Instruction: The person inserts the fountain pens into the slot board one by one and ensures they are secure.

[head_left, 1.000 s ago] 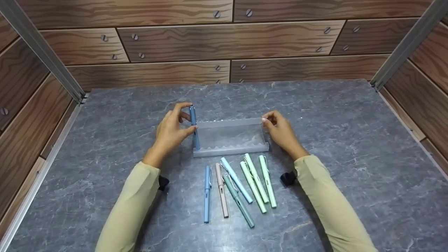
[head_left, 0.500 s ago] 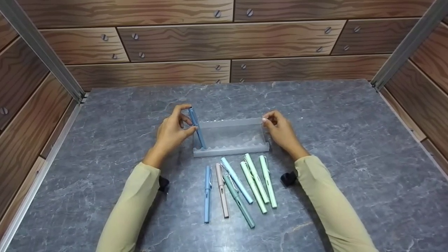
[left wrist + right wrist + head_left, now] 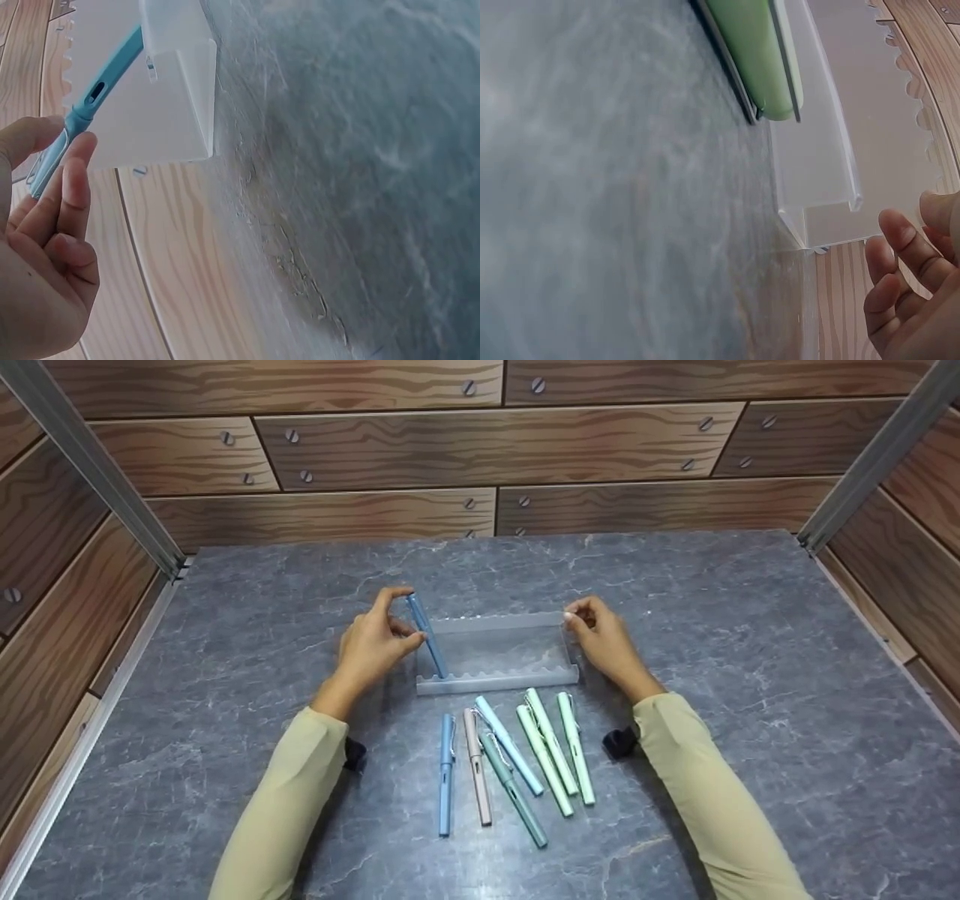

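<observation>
1. Through the head camera I see the left hand (image 3: 373, 639) holding a smooth blue pen (image 3: 428, 634) between a fingertip at its top end and the thumb lower down.
2. That pen leans just right of the left hand, its lower end down at the scalloped front lip of a frosted, translucent plastic rack (image 3: 496, 686); I cannot tell whether it sits in a notch. My left wrist view shows its wire clip and the oval slot in its barrel.
3. The right hand (image 3: 602, 637) has thumb and index finger pinched at the rack's far right corner, the other fingers curled in.
4. The rack spans the space between both hands, its back panel thin and wavy along the upper edge.
5. Below and between the hands lie slim capped pens: a matte-looking blue one (image 3: 446, 780) nearest the left hand, then a pinkish-brown one (image 3: 478, 772), a dark green one (image 3: 521, 802), a pale blue one (image 3: 510, 748), and three pale green ones (image 3: 576, 754) nearest the right hand.
6. Under everything spreads a grey, marble-veined tabletop (image 3: 187, 735).
</observation>
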